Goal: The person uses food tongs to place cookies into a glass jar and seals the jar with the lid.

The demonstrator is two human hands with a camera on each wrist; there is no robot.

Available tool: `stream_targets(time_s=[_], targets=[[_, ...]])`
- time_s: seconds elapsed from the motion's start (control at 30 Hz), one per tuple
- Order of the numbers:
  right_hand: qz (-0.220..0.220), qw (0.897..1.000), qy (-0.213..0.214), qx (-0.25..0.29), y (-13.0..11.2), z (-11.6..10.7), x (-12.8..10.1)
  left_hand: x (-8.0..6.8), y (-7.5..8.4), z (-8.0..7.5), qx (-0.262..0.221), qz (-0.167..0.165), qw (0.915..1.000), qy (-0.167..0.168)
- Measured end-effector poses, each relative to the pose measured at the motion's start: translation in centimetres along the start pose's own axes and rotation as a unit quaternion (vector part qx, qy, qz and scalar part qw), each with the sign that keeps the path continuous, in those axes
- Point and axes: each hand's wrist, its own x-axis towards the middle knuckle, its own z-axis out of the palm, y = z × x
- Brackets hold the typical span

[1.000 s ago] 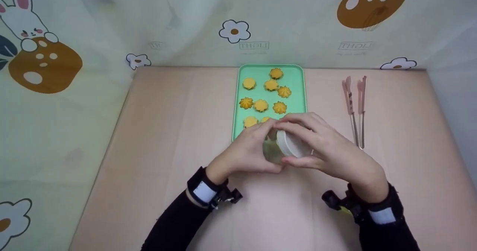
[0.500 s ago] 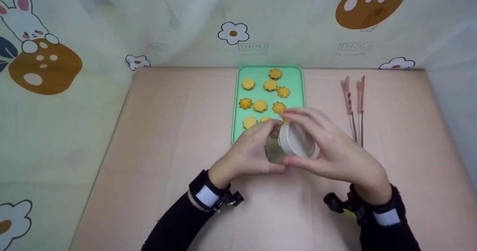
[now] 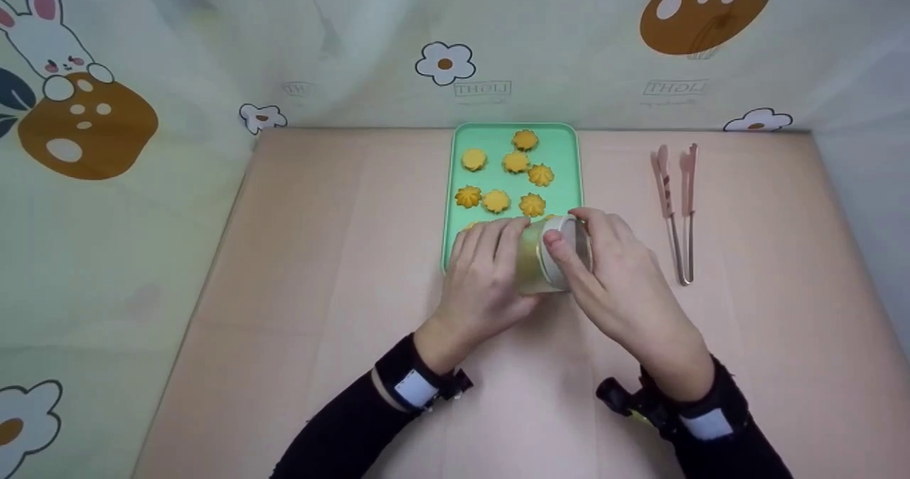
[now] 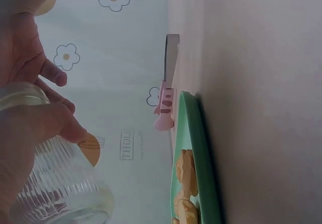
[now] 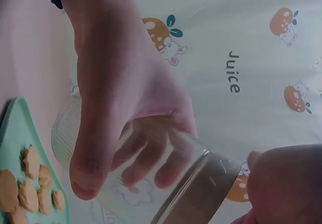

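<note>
Your left hand [image 3: 485, 276] wraps the jar [image 3: 534, 264], fingers curled around the ribbed glass body. Jar is tipped on its side, lid pointing right, held at frame center over the near end of the tray [image 3: 455, 180]. Whether it touches the table [image 3: 320, 287], can't tell.

Your right hand [image 3: 617, 280] grips the lid [image 3: 561, 251], thumb and fingers clamped around its rim. Both hands are closed on the same item: one jar, one lid.

The left wrist view shows the ribbed glass [image 4: 60, 183] at lower left with fingertips [image 4: 70, 128] across it. The right wrist view shows the left hand [image 5: 126, 103] around the jar [image 5: 146, 173] and the lid band [image 5: 196, 194] at lower center. Jar looks empty in both.

Cookies [image 3: 496, 200]: seven fully visible on the tray in the upper center of the head view. Top row one, then a loose cluster of three, then a row of three. More are partly hidden behind your left hand at the near end of the tray, so total count unclear.

One green tray, sitting mid-table toward the far edge.

One pair of pink tongs [image 3: 677, 202] lies to the right of the tray, well apart from both hands, tips toward the far wall.
</note>
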Motion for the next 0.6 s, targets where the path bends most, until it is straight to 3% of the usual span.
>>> stream_targets(time_s=[0.17,0.33,0.6], targets=[[-0.019,1.000,-0.005,-0.009,0.2,0.0,0.2,0.0,-0.1,0.0,-0.005,0.001,1.0000,-0.007],[-0.060,0.998,-0.025,-0.006,0.8,-0.6,0.3,0.1,-0.5,-0.1,-0.049,0.000,0.9982,-0.035],[-0.129,0.990,-0.042,0.027,1.6,-1.5,0.4,0.3,-1.7,-0.5,-0.146,-0.015,0.9829,-0.111]])
